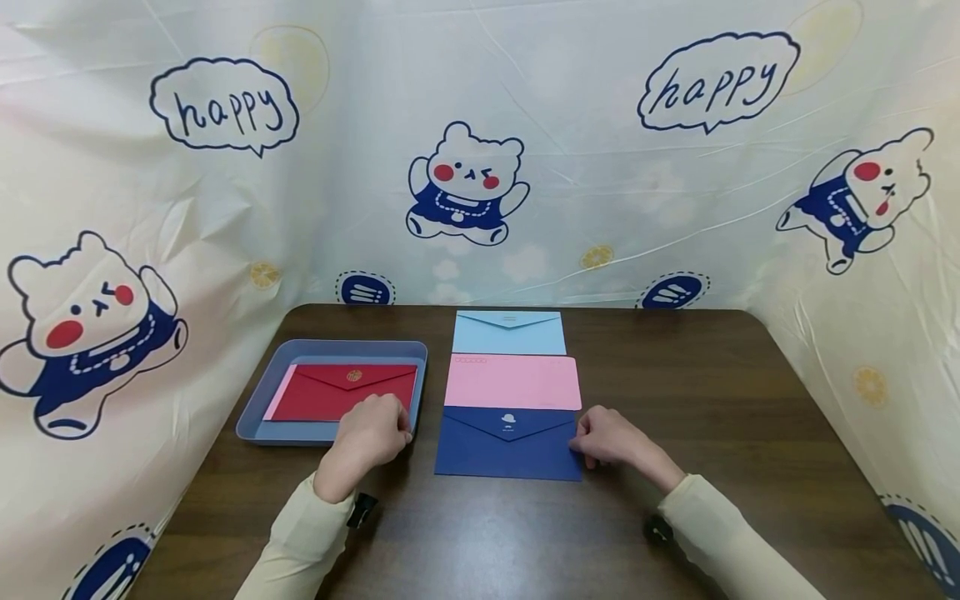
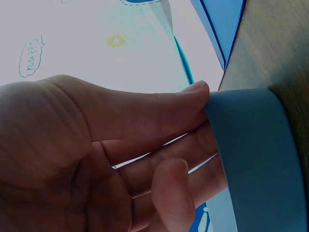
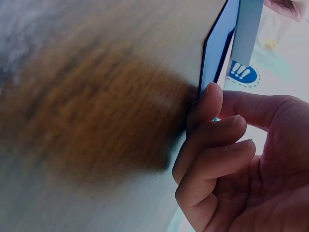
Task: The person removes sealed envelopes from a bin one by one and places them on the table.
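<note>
A blue-grey tray (image 1: 315, 434) sits on the left of the table. In it lies a red envelope (image 1: 315, 396) with a gold seal, and a pink edge shows beneath. At the tray's front right corner my left hand (image 1: 375, 429) grips the rim; the left wrist view has the thumb against the tray wall (image 2: 256, 154) and the other fingers partly hidden behind it. My right hand (image 1: 611, 435) pinches the right edge of a dark blue envelope (image 1: 506, 458). Its thumb and index finger meet there in the right wrist view.
Behind the dark blue envelope lie a pink envelope (image 1: 513, 383) and, farthest back, a light blue envelope (image 1: 510, 337), forming a column. The brown wooden table (image 1: 690, 375) backs onto a printed cloth (image 1: 585, 192) that also hangs on both sides.
</note>
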Available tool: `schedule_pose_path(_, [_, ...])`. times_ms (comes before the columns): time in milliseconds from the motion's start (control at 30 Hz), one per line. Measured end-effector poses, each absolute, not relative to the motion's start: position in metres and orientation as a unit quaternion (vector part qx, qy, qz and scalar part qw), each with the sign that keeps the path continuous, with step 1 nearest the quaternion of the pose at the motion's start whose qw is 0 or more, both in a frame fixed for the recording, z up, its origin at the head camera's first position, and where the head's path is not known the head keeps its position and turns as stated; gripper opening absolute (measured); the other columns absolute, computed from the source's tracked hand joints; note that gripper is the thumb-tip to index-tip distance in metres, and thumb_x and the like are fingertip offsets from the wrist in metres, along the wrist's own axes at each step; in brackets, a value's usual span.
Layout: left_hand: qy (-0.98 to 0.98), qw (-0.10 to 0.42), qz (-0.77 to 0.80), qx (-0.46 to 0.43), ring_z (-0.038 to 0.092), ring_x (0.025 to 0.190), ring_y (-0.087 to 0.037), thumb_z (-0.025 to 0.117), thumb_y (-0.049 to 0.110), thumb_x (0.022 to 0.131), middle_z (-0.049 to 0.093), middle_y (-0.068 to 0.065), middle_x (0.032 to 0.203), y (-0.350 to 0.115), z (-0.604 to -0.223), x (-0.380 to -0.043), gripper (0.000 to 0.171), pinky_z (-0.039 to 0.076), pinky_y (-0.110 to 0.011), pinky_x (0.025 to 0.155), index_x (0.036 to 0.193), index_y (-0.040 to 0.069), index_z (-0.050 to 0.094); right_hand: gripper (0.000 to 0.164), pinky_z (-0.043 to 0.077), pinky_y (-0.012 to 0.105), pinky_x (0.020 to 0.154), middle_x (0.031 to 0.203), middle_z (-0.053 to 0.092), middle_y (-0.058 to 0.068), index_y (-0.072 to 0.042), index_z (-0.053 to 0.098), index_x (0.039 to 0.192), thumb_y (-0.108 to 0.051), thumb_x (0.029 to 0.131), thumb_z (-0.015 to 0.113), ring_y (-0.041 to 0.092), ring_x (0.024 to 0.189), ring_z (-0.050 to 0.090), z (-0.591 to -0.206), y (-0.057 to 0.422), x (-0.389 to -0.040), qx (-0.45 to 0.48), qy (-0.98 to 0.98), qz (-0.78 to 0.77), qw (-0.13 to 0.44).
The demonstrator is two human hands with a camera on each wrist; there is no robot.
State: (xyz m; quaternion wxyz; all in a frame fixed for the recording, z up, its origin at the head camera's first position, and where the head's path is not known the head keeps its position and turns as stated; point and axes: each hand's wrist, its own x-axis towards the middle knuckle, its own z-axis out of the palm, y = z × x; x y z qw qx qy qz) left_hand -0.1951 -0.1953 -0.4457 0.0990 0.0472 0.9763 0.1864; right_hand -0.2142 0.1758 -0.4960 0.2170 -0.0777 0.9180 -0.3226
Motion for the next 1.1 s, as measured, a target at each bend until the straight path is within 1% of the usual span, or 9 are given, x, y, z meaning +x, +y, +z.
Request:
schedule_pose_path(400, [0.975, 0.101, 0.19, 0.045, 0.059, 0.066, -0.02, 0.088, 0.01, 0.079, 0.064, -0.001, 0.071, -0.1947, -0.4451, -0.1942, 0.01, 0.054, -0.039, 0.056, 0.082, 0.012, 0.079, 0.033, 0.038, 0.026, 0.047, 0.056, 0.062, 0.007, -0.008, 0.061, 0.065, -0.011, 0.098, 0.068, 0.017, 0.048, 0.053, -0.4932, 0.1753, -0.2112, -0.079, 0.914, -0.332, 0.218])
schedule_pose_path(767, [0.975, 0.1, 0.193, 0.044, 0.059, 0.066, -0.021, 0.088, 0.01, 0.079, 0.064, -0.001, 0.07, -0.1954, -0.4447, -0.1943, 0.009, 0.054, -0.039, 0.056, 0.082, 0.012, 0.079, 0.033, 0.04, 0.026, 0.047, 0.056, 0.062, 0.006, -0.008, 0.06, 0.065, -0.01, 0.096, 0.069, 0.017, 0.047, 0.053, -0.4923, 0.176, -0.2114, -0.086, 0.915, -0.328, 0.216])
schedule_pose_path(933, [0.975, 0.098, 0.194, 0.044, 0.059, 0.065, -0.021, 0.088, 0.01, 0.079, 0.063, -0.001, 0.07, -0.1951, -0.4443, -0.194, 0.01, 0.054, -0.039, 0.056, 0.082, 0.012, 0.079, 0.03, 0.045, 0.028, 0.049, 0.06, 0.064, 0.006, -0.008, 0.063, 0.07, -0.013, 0.099, 0.069, 0.019, 0.051, 0.057, -0.4908, 0.1797, -0.2162, -0.095, 0.91, -0.327, 0.236])
schedule_pose_path(1100, [0.975, 0.101, 0.195, 0.041, 0.058, 0.064, -0.021, 0.089, 0.01, 0.078, 0.062, -0.001, 0.068, -0.1945, -0.4444, -0.193, 0.011, 0.054, -0.038, 0.055, 0.082, 0.011, 0.078, 0.026, 0.048, 0.03, 0.052, 0.064, 0.066, 0.007, -0.007, 0.065, 0.077, -0.015, 0.101, 0.068, 0.02, 0.053, 0.059, -0.4876, 0.1823, -0.2197, -0.095, 0.907, -0.338, 0.233])
